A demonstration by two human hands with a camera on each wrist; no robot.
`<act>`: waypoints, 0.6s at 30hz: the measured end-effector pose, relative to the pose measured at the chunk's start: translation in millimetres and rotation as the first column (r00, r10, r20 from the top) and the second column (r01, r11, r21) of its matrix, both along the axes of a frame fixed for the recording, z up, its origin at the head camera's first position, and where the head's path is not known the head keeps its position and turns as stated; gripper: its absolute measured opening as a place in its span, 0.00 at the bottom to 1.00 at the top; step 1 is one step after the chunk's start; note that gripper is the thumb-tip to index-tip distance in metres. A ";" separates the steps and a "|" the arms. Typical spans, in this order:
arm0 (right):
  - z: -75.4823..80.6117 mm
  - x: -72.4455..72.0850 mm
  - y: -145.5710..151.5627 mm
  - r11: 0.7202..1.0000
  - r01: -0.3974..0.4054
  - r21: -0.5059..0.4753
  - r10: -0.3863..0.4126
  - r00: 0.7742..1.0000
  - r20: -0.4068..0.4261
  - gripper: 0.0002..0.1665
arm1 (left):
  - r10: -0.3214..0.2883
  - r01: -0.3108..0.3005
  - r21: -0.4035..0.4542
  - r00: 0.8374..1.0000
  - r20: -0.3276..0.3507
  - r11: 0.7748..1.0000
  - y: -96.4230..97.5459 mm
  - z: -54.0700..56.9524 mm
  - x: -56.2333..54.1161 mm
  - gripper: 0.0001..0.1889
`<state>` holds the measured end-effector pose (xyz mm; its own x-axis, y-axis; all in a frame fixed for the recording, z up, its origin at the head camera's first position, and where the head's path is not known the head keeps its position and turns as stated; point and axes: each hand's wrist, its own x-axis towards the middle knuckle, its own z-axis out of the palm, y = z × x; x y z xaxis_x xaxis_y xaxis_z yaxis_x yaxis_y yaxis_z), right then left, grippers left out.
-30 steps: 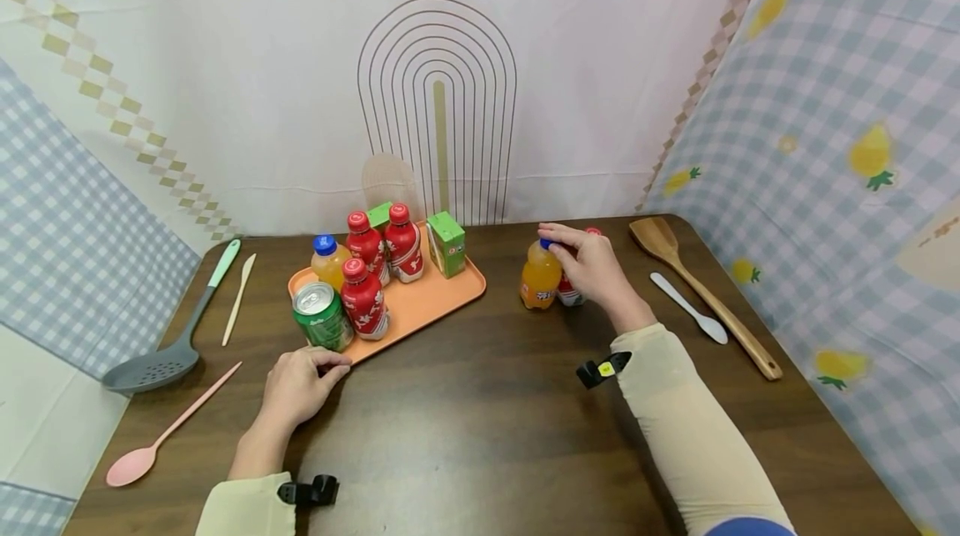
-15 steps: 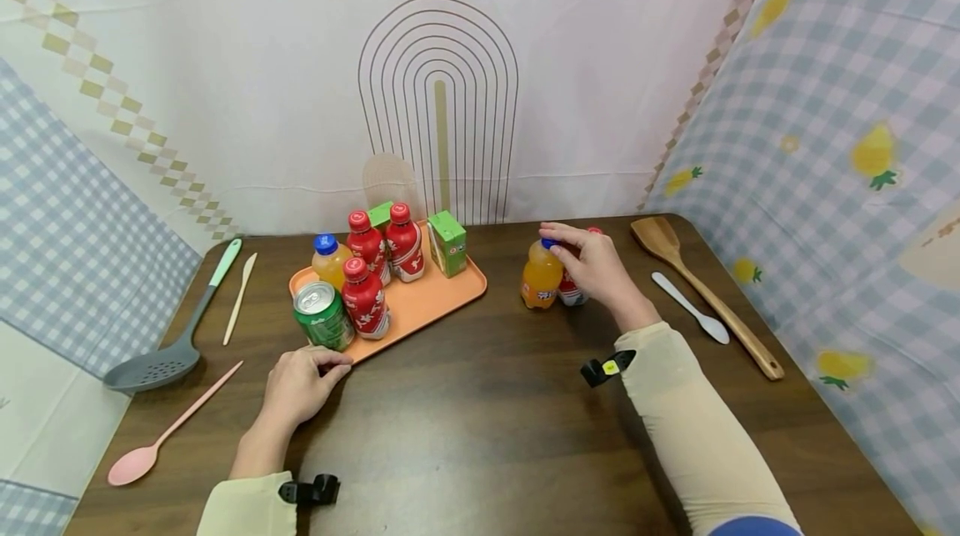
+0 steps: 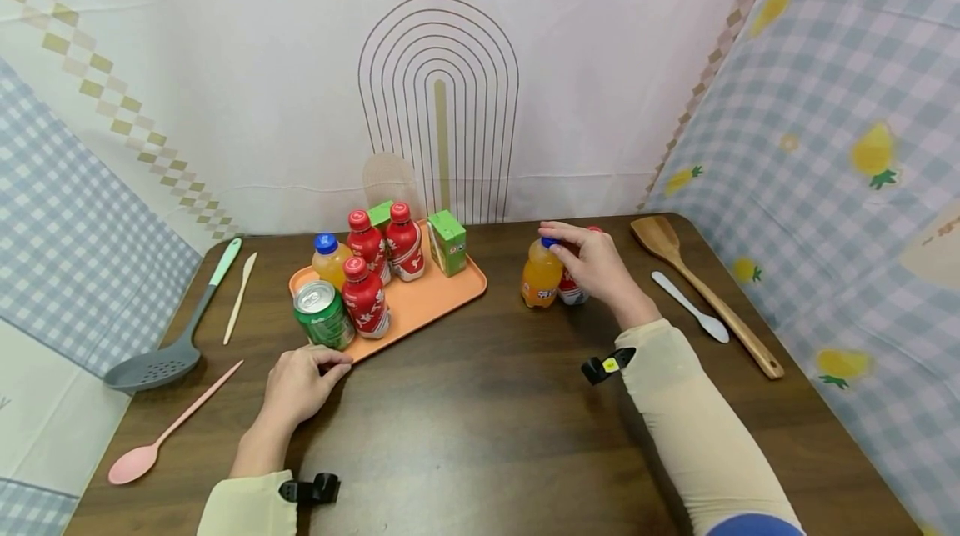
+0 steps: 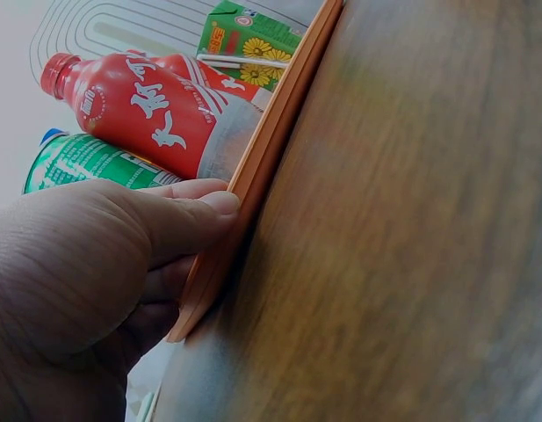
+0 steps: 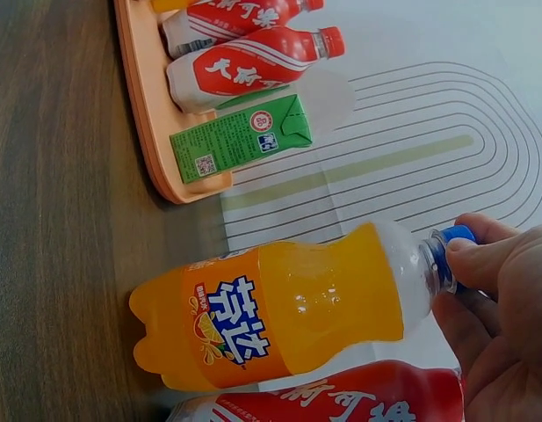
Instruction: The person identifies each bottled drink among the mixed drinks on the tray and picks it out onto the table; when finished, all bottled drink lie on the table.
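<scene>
My left hand (image 3: 298, 386) pinches the near-left corner of an orange tray (image 3: 420, 315); in the left wrist view the thumb lies on the tray's rim. Close by on the tray stand a green drink can (image 3: 324, 318) and a red bottle (image 3: 365, 303). To the right, my right hand (image 3: 592, 262) holds the blue cap of an orange soda bottle (image 3: 540, 279) between thumb and fingers. The bottle stands upright on the table. Partly hidden behind that hand is another red bottle (image 5: 358, 393), right beside the soda bottle.
Further back the tray bears two more red bottles, an orange soda bottle (image 3: 330, 262) and green juice boxes (image 3: 447, 244). Left lie a slotted turner (image 3: 176, 353), a knife (image 3: 240, 298) and a pink spoon (image 3: 176, 426). Right lie a white spoon (image 3: 690, 308) and a wooden spatula (image 3: 708, 298).
</scene>
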<state>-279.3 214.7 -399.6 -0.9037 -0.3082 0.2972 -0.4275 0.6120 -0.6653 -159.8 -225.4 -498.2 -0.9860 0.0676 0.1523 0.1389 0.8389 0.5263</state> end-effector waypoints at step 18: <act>-3.1 0.2 -1.3 1.000 -0.007 -0.007 0.006 0.997 -0.071 0.19 | 0.001 -0.002 -0.019 0.999 -0.041 1.000 0.9 -1.8 0.9 0.03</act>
